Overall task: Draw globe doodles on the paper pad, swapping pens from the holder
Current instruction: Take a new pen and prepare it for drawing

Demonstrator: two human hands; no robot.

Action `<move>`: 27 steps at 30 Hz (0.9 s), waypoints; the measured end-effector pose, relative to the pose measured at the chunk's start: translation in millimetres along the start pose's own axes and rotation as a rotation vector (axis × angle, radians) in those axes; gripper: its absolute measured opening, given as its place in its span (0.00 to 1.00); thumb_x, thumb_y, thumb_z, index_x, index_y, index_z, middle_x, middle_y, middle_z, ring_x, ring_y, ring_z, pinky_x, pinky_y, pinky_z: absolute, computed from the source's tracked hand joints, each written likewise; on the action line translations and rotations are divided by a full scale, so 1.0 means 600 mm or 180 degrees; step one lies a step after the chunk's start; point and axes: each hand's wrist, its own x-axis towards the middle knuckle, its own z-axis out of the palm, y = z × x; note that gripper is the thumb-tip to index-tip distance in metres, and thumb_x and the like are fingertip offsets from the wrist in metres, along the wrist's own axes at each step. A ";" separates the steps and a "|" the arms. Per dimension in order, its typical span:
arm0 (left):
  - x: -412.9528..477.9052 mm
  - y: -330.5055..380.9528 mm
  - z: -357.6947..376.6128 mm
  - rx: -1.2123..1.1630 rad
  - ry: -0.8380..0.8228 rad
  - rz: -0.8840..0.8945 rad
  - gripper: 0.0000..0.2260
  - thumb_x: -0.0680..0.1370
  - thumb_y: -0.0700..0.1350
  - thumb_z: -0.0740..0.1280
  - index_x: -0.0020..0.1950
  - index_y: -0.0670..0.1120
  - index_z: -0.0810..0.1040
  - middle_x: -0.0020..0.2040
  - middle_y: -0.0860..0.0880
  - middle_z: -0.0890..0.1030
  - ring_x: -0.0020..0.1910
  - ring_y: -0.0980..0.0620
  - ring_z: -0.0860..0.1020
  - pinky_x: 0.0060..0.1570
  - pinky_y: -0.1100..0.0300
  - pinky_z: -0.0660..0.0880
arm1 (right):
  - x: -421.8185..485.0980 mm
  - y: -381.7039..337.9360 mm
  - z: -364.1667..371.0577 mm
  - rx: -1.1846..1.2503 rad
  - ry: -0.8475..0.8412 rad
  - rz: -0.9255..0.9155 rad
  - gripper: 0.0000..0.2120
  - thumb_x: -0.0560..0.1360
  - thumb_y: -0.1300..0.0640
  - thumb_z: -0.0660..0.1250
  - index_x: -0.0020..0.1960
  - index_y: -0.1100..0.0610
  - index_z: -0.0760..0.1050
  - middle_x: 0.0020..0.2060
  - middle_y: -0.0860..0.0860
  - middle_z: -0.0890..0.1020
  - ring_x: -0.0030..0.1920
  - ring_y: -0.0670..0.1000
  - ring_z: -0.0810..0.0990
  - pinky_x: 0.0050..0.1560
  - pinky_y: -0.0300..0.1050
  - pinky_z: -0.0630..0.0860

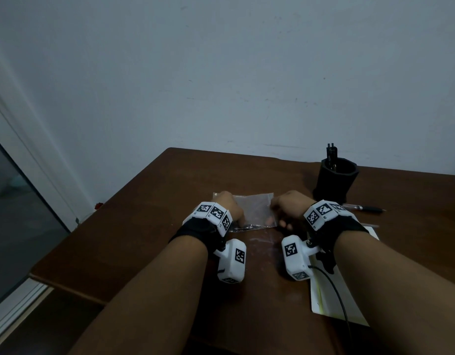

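A clear plastic bag (254, 208) lies flat on the brown table (149, 234), with something small and pinkish inside near its right corner. My left hand (230, 204) rests curled on the bag's left edge. My right hand (288, 208) is curled at the bag's right edge and seems to pinch it. The white paper pad (329, 298) lies under my right forearm, mostly covered. A black pen holder (335, 184) stands at the back right with a dark pen (331, 152) sticking out. Another black pen (367, 208) lies on the table right of the holder's base.
Both wrists carry black straps with white marker-covered blocks, and a black cable runs across the pad. A pale wall stands right behind the table. The table's left edge drops to a floor by a glass door frame.
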 end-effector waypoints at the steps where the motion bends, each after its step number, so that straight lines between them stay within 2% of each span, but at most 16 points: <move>1: 0.001 -0.001 0.000 0.0037 -0.0010 0.0013 0.15 0.70 0.38 0.75 0.55 0.38 0.82 0.54 0.44 0.84 0.54 0.46 0.81 0.58 0.51 0.77 | 0.000 0.000 0.001 0.0098 -0.0008 -0.0003 0.13 0.74 0.60 0.59 0.48 0.69 0.76 0.35 0.66 0.83 0.19 0.53 0.68 0.24 0.39 0.67; 5: 0.009 -0.006 0.005 0.0131 -0.0091 0.0058 0.16 0.69 0.38 0.76 0.55 0.37 0.81 0.54 0.44 0.84 0.55 0.46 0.81 0.59 0.52 0.77 | -0.002 0.000 0.003 0.0091 -0.0023 0.0040 0.16 0.73 0.65 0.56 0.50 0.74 0.78 0.36 0.64 0.83 0.22 0.54 0.68 0.25 0.41 0.66; 10: 0.013 -0.010 0.008 0.0045 0.0027 0.0115 0.14 0.74 0.42 0.72 0.57 0.38 0.81 0.55 0.45 0.83 0.57 0.47 0.80 0.63 0.56 0.73 | -0.011 -0.003 0.007 -0.0244 -0.0071 -0.0032 0.11 0.77 0.64 0.59 0.49 0.66 0.80 0.30 0.60 0.78 0.21 0.52 0.68 0.23 0.40 0.66; 12: 0.016 -0.010 0.009 -0.0013 0.0117 0.0152 0.13 0.75 0.42 0.71 0.57 0.38 0.81 0.54 0.45 0.83 0.57 0.46 0.80 0.57 0.58 0.75 | -0.016 -0.001 0.010 -0.0315 -0.0070 -0.0127 0.10 0.76 0.66 0.61 0.45 0.66 0.80 0.29 0.59 0.77 0.20 0.51 0.68 0.22 0.38 0.66; 16: 0.020 -0.010 0.007 -0.0040 -0.0034 0.0087 0.15 0.71 0.40 0.74 0.57 0.38 0.80 0.56 0.45 0.83 0.57 0.47 0.80 0.60 0.55 0.76 | -0.022 -0.010 0.015 -0.0611 -0.0011 -0.0248 0.11 0.74 0.67 0.64 0.34 0.60 0.77 0.23 0.56 0.75 0.17 0.49 0.67 0.21 0.35 0.66; 20: 0.025 -0.013 0.006 -0.0036 -0.0079 0.0133 0.14 0.73 0.40 0.73 0.57 0.39 0.81 0.56 0.45 0.83 0.57 0.47 0.79 0.61 0.53 0.75 | -0.026 -0.027 0.022 -0.0840 0.0061 -0.0283 0.08 0.74 0.69 0.65 0.37 0.63 0.76 0.19 0.53 0.74 0.15 0.48 0.69 0.20 0.34 0.65; 23: 0.027 -0.015 0.006 -0.0007 -0.0027 0.0163 0.14 0.73 0.40 0.72 0.57 0.39 0.81 0.56 0.44 0.83 0.57 0.46 0.79 0.60 0.54 0.75 | -0.028 -0.035 0.029 -0.0960 -0.0022 -0.0342 0.13 0.75 0.71 0.63 0.34 0.61 0.71 0.13 0.48 0.71 0.17 0.45 0.70 0.19 0.32 0.66; 25: 0.027 -0.014 0.006 0.0017 0.0026 0.0155 0.14 0.73 0.40 0.72 0.57 0.39 0.81 0.57 0.44 0.82 0.58 0.46 0.79 0.60 0.54 0.75 | -0.028 -0.041 0.030 -0.1431 0.0017 -0.0298 0.10 0.75 0.69 0.64 0.36 0.61 0.75 0.18 0.49 0.74 0.22 0.47 0.72 0.24 0.35 0.68; 27: 0.027 -0.015 0.004 -0.0057 -0.0062 0.0091 0.14 0.72 0.40 0.74 0.56 0.38 0.81 0.56 0.45 0.83 0.57 0.47 0.79 0.61 0.53 0.75 | -0.031 -0.046 0.031 -0.1719 -0.0035 -0.0304 0.07 0.74 0.68 0.64 0.42 0.63 0.80 0.27 0.53 0.76 0.28 0.50 0.73 0.30 0.39 0.69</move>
